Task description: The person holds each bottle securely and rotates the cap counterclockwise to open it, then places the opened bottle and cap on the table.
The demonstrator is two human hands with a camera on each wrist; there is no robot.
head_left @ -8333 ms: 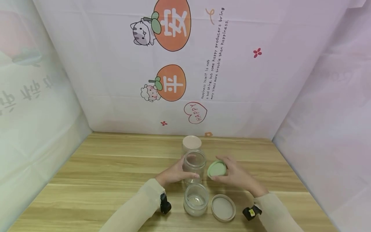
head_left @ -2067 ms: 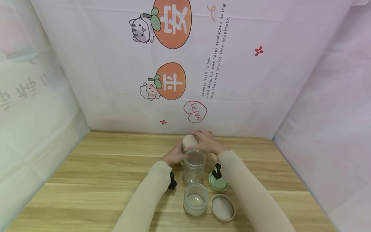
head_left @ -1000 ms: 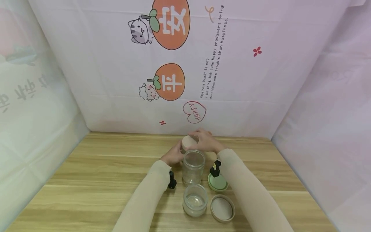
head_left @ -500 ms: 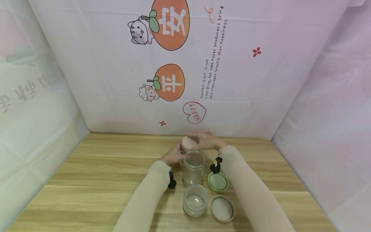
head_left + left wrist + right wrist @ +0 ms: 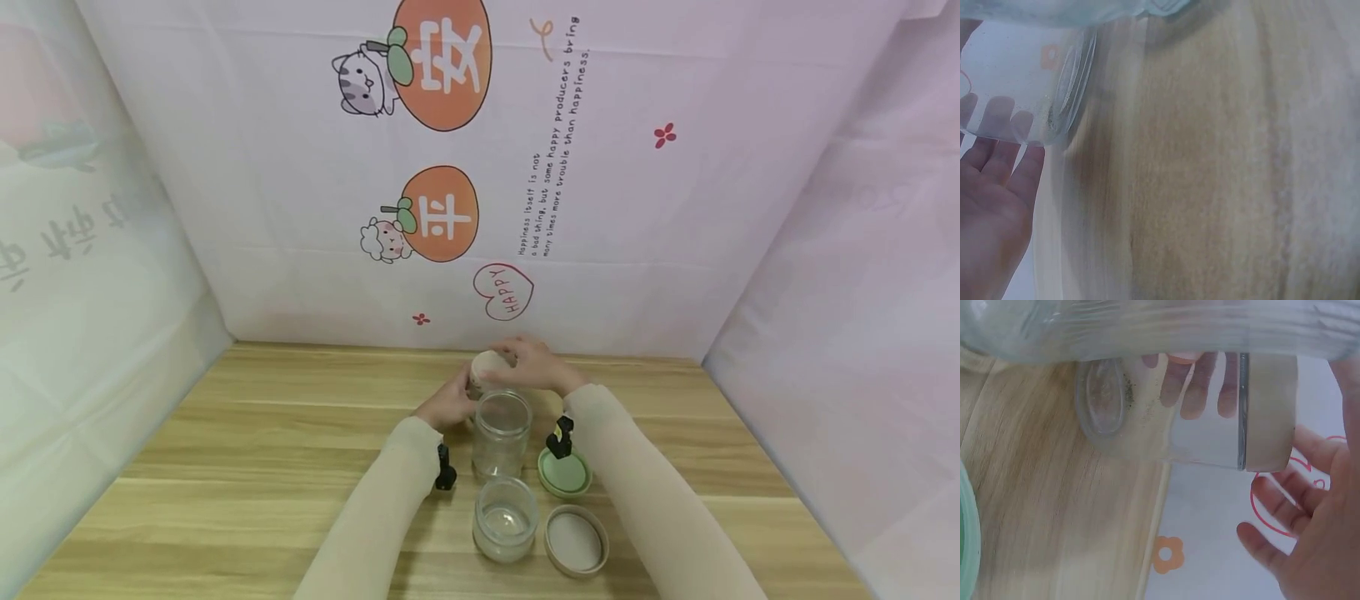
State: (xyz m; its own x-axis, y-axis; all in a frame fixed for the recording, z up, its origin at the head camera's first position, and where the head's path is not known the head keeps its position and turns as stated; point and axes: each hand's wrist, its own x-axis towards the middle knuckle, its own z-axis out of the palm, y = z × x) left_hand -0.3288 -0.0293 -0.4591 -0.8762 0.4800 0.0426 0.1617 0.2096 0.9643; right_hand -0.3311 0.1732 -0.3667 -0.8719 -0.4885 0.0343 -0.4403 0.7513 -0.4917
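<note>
At the back of the table, my left hand (image 5: pixel 448 402) grips the glass body of a jar (image 5: pixel 1147 440) from the left. Its fingers show through the clear glass in both wrist views. The jar is fitted with a pale beige lid (image 5: pixel 487 367). My right hand (image 5: pixel 531 367) holds that lid from the right, thumb in front and fingers behind; some fingers spread loosely beside it in the right wrist view. Small dark specks lie inside near the jar's base. Just in front stands a taller open glass jar (image 5: pixel 501 446).
Nearer the front is a shorter open glass jar (image 5: pixel 504 525). Right of the jars, a green lid (image 5: pixel 564 473) and a beige lid (image 5: pixel 576 540) lie inside-up on the wooden table (image 5: pixel 262 467). A printed cloth wall (image 5: pixel 615 300) rises close behind the hands.
Earlier, my left hand held the tall jar and my right hand the green lid; that lid now lies on the table. Both hands moved to the rear jar. Lately my right fingers shifted slightly around its lid.
</note>
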